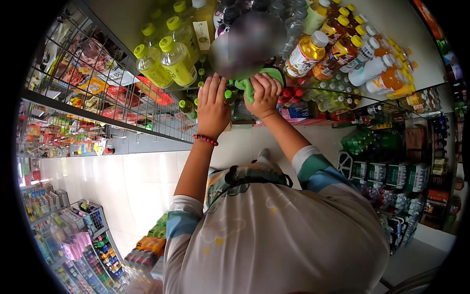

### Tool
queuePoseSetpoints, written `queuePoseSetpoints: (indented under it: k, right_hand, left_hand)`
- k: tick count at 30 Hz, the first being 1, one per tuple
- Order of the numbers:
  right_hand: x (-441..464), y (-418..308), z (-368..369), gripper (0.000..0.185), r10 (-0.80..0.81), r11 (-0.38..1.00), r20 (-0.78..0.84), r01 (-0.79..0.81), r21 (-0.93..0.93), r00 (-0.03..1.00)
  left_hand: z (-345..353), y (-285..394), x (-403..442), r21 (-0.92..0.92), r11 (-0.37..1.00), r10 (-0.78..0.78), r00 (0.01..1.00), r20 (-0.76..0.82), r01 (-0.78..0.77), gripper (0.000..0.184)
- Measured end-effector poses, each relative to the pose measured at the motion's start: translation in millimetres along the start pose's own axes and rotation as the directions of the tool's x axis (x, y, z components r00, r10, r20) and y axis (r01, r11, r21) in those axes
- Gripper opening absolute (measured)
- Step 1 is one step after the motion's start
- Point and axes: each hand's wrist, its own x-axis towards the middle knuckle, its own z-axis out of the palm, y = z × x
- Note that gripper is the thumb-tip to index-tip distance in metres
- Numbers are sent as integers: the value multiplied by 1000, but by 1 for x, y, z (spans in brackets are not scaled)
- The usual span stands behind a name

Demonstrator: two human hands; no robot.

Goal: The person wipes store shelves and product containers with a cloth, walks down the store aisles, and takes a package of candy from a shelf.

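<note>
My right hand (264, 93) has its fingers curled over a green cloth (246, 89) at the front edge of the shelf. Part of the cloth shows dark trim and sticks out past the fingers. My left hand (213, 105) lies with fingers stretched out at the same edge, holding nothing, a red bead bracelet on its wrist. Just left of it stand yellow-green drink bottles (177, 61) with lime caps. A juice bottle with a white cap (306, 54) is on the shelf right of the cloth. A blurred patch hides what lies straight ahead of the hands.
A wire rack (105, 73) with packaged snacks runs along the left. More bottles (374, 68) crowd the shelf at right. Stacked drink packs (391, 174) sit on the right side, and others (149, 245) at lower left. Pale floor tiles (147, 181) lie below.
</note>
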Motion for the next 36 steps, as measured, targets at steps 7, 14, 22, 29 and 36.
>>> queuePoseSetpoints:
  k: [7,14,22,29,36]
  right_hand:
    - [-1,0,-1,41,7,1000,9,-7,9,1000]
    - [-2,2,0,37,9,1000,3,-9,-21,1000]
    - [-1,5,-2,37,9,1000,5,-9,24,1000]
    - [-3,15,-25,42,-23,994,128,9,109,991]
    - [-19,53,-49,42,-144,982,137,125,143,980]
  left_hand:
    - [-1,1,0,2,1000,11,1000,-10,-11,75]
    - [-2,3,0,-2,1000,10,1000,-13,-10,75]
    - [1,2,0,7,999,32,999,3,-32,74]
    - [-1,11,2,33,999,26,999,34,-27,77]
    - [5,20,3,74,997,23,1000,17,-24,73]
